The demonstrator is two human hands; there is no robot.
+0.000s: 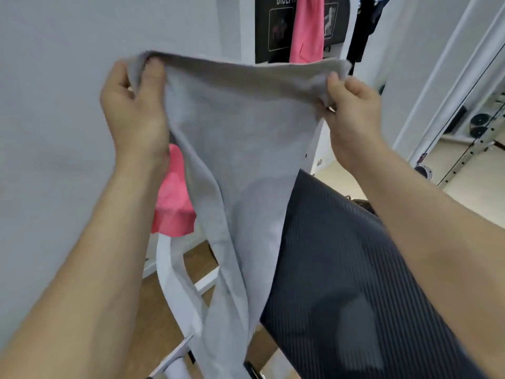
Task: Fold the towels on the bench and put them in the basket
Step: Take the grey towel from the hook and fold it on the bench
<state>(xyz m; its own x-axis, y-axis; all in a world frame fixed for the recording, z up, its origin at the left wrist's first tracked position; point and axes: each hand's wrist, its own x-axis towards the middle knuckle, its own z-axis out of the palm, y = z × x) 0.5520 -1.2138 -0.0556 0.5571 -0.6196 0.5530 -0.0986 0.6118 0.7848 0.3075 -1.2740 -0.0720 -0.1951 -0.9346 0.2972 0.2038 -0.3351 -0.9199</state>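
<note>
Both bare hands are raised and hold a grey towel point(240, 132) spread between them in the air. The left hand point(134, 105), at 10 o'clock, pinches the towel's top left corner: the thumb lies on the near side of the cloth, the other fingers are curled behind it, and the corner is bunched between them. The right hand point(352, 105), at 2 o'clock, grips the top right corner the same way, with its thumb pressed on the near face and its fingers folded round the edge.

The top hem runs nearly level from hand to hand with a slight sag. Below it the cloth narrows and hangs in long folds down to the lower edge at 6 o'clock.

The bench point(341, 269), a black ribbed pad, fills 4 to 5 o'clock, just beside the hanging cloth; whether they touch I cannot tell. At 9 o'clock a pink towel point(173, 201) shows behind the grey one. A second pink towel point(306, 28) hangs near 12 o'clock in front of a black sign point(273, 23). A white frame point(175, 283) stands on the wooden floor point(199, 263) at 7 o'clock. Weight plates point(478, 124) sit at 3 o'clock.
</note>
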